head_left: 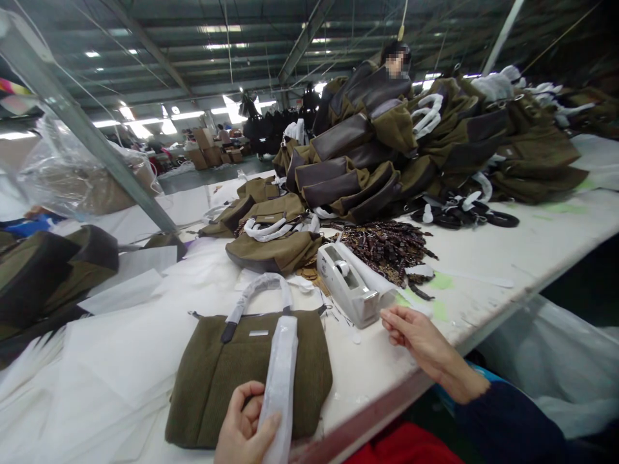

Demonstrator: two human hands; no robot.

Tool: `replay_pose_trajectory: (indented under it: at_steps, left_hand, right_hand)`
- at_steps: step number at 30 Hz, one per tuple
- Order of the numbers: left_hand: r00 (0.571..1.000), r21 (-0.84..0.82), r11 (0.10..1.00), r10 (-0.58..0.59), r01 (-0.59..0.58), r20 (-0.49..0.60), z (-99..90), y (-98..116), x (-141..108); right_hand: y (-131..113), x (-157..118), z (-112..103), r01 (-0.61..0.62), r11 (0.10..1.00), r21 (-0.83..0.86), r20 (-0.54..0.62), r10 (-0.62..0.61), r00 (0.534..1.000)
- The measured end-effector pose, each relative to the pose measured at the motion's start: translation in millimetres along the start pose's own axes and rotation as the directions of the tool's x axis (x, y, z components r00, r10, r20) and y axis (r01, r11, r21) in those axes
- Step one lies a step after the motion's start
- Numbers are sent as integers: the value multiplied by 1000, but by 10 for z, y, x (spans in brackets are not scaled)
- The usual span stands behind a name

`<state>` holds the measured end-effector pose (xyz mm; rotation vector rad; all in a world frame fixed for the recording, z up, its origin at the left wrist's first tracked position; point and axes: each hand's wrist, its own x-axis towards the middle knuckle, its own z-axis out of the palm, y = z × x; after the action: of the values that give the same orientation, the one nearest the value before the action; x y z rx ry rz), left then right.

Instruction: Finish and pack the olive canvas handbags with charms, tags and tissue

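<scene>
An olive corduroy handbag (pixel 207 380) lies on the table in front of me, a small metal plate (pixel 258 333) near its top. One of its handles (pixel 265 283), wrapped in white, arches away behind it. Over the bag's front hangs the other wrapped handle (pixel 283 361), and my left hand (pixel 246 425) is closed around its lower end, thumb on top. My right hand (pixel 411 332) is pinched shut just right of a white tape dispenser (pixel 351 283). Whatever its fingertips hold, if anything, is too small to make out.
Stacks of thin white sheets (pixel 111 361) cover the table's left side. Dark chain-like straps (pixel 387 248) lie behind the dispenser. Farther back rises a large pile of olive bags (pixel 358 154), with a person (pixel 397 61) behind it. A metal post (pixel 97 135) slants at left.
</scene>
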<state>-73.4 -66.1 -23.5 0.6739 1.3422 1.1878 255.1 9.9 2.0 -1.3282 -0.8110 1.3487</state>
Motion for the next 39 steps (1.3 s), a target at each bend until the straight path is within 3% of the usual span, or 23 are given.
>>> replay_pose_trajectory:
  at_steps: [3,5,7,9,11,13,15,17,26,34,39]
  left_hand:
    - [1000,-25,1000,0,0,9,35,63,-36]
    - [1000,-44,999,0,1,22,56,102,-64]
    - [999,-54,999,-1,3,35,69,126,-85]
    - [999,-52,999,3,-1,40,73,136,-97]
    - [999,-40,999,18,-16,44,73,137,-103]
    - [998,-30,999,31,-29,50,73,140,-106]
    - [998,-26,999,33,-32,56,74,149,-110]
    - [998,-28,999,32,-30,61,73,158,-114]
    - [995,-82,997,3,5,102,59,176,-100]
    - [989,-133,989,-44,63,140,93,243,-111]
    - [982,-196,973,-89,122,169,90,252,-75]
  right_hand:
    - [129,70,55,-42,994,100,-13,43,999]
    - [182,34,104,-139,976,167,20,137,990]
    - [204,-96,202,-244,949,200,89,230,969]
    - [182,-288,382,-288,939,186,207,249,946]
    - [124,-472,640,-275,954,120,376,213,902]
    - [73,-581,926,-257,966,-4,527,220,821]
    - [69,-592,1171,-212,968,-132,608,248,754]
    - [122,-537,1329,-159,959,-236,629,276,727]
    - [355,-439,1413,-61,922,-382,571,288,769]
    - [352,-449,1389,-84,938,-336,582,277,765]
    - [412,-469,1356,-101,972,-211,620,213,756]
